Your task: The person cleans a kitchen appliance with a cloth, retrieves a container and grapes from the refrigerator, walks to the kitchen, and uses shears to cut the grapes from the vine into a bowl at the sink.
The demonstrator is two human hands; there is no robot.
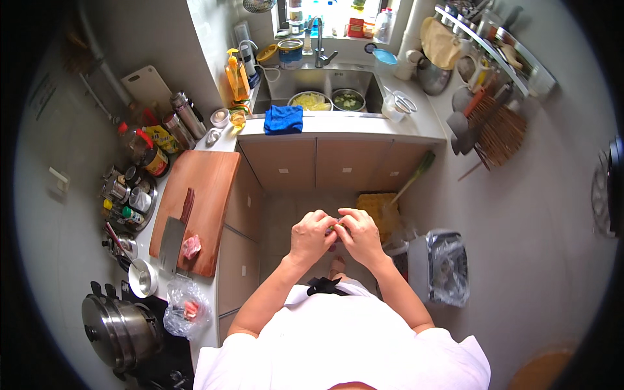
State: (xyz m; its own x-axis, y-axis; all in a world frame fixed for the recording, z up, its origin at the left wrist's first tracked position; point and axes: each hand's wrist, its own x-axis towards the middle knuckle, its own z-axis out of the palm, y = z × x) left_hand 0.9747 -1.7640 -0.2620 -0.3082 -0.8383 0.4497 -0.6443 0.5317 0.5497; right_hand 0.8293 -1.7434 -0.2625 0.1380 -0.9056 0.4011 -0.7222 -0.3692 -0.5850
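Note:
Held out in front of my body, my left hand [311, 236] and my right hand [360, 235] meet at the fingertips. Between them they pinch a small dark item with a bit of green [332, 227], mostly covered by fingers, so its kind is unclear. On the counter to the left lies a wooden cutting board [209, 180]. A cleaver [173, 239] with a brown handle rests across it, beside a small piece of raw meat [191, 247]. Near the board's front end sits a clear plastic bag [187, 307] with something reddish inside.
A lined trash bin [419, 268] stands on the floor to my right. Ahead, the steel sink [273, 80] holds a bowl of yellowish pieces [310, 102] and a pot of greens [348, 101]. A blue cloth [283, 120] drapes its front edge. At left are a white bowl [143, 279] and a steamer pot [122, 331].

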